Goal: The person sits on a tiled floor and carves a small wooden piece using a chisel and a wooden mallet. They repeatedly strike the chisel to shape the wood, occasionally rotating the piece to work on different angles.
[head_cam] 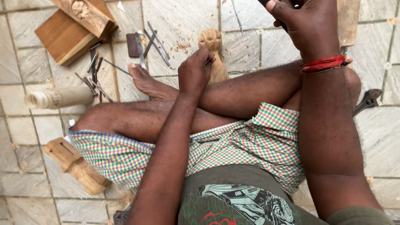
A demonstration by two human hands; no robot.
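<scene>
One small wooden carving [213, 52] stands on the tiled floor [383, 137] just past the crossed legs, its pale carved top pointing away. Against it, the left hand [194, 73] is closed around a thin chisel [208, 61], whose tip meets the carving's side. Higher up, the right hand [308, 25] is clenched around a dark handle [266, 3], mostly cut off by the frame edge; a red thread [324, 64] wraps that wrist. Loose chisels [152, 43] and wood chips [181, 45] lie to the left, near wooden blocks [73, 29]. A wrench [368, 100] lies at right.
</scene>
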